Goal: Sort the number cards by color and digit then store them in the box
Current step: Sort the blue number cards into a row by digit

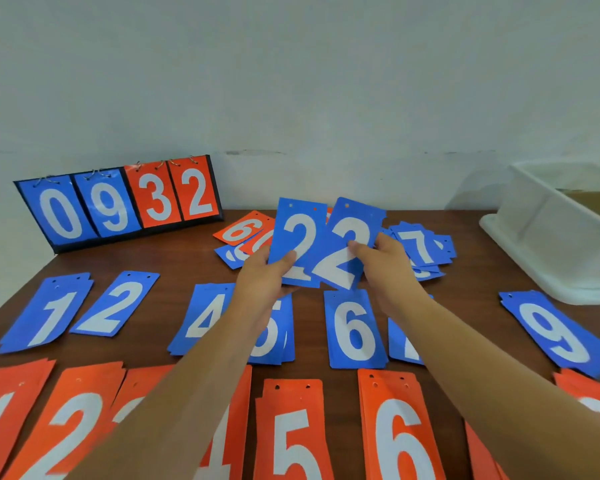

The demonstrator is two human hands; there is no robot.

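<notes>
Above the table's middle my left hand (262, 271) grips a blue 2 card (300, 230) by its lower edge. My right hand (385, 259) pinches a second blue 2 card (352, 233) that overlaps the first on its right. A row of blue cards lies below them: 1 (47, 311), 2 (116, 304), 4 (205, 315), 6 (355, 329), 9 (556, 332). Orange piles fill the near edge, among them 2 (70, 420), 5 (291, 431) and 6 (397, 427). An unsorted heap (421, 245) lies behind my hands. The white box (541, 233) stands at the far right.
A flip scoreboard (118, 202) reading 0 9 3 2 leans on the wall at the back left. Loose orange and blue cards (243, 233) lie left of the held cards. The brown table (174, 258) ends at the wall.
</notes>
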